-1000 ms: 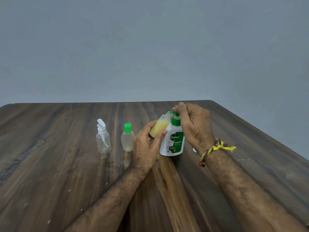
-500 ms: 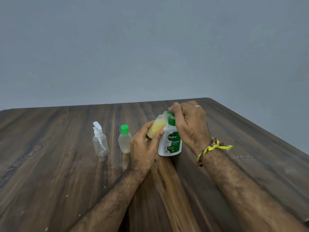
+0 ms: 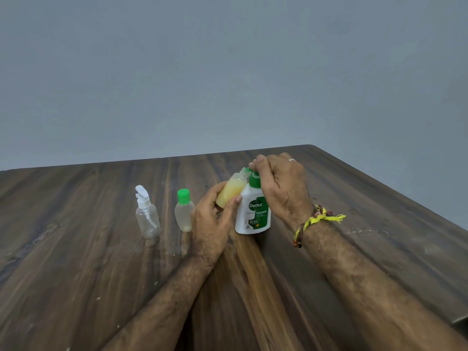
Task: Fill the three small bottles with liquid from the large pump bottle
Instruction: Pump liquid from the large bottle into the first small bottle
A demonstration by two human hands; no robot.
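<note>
Our left hand (image 3: 215,221) gripped a tilted small bottle (image 3: 231,190) nearly full of yellow liquid; our right hand (image 3: 281,188) clasped the pump bottle (image 3: 253,214) top.

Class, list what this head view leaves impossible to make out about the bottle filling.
- Pump head of the pump bottle: covered by the right hand.
- Whether liquid is flowing into the tilted bottle: its mouth meets the spout behind the right thumb.
- Tilted bottle's base: wrapped by the left hand.
- Fine print on the label: too small.
- Green-capped bottle fill level: unclear.
</note>
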